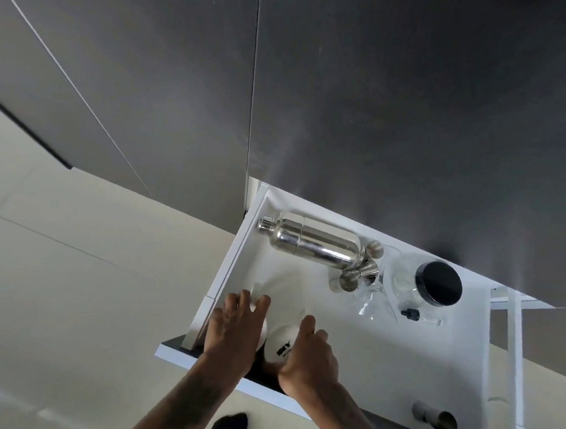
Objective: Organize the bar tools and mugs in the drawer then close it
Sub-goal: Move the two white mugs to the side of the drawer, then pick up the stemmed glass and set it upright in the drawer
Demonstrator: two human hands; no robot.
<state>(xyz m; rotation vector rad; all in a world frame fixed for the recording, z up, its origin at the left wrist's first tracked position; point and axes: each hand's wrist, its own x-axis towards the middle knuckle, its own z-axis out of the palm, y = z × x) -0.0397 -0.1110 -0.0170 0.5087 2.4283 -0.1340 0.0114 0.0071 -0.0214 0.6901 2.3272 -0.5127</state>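
Both hands are in the drawer's (368, 359) front-left corner: the left hand (236, 328) grips 1 white mug (261, 329), the right hand (310, 356) another mug (282, 343). Likely ceramic: stiff, smooth, chippable, best held round the body. The shaker (313, 242) lies behind.

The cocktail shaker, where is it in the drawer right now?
In the head view the shaker lies on its side at the back of the open drawer, cap toward the left wall, its base by the steel jiggers.
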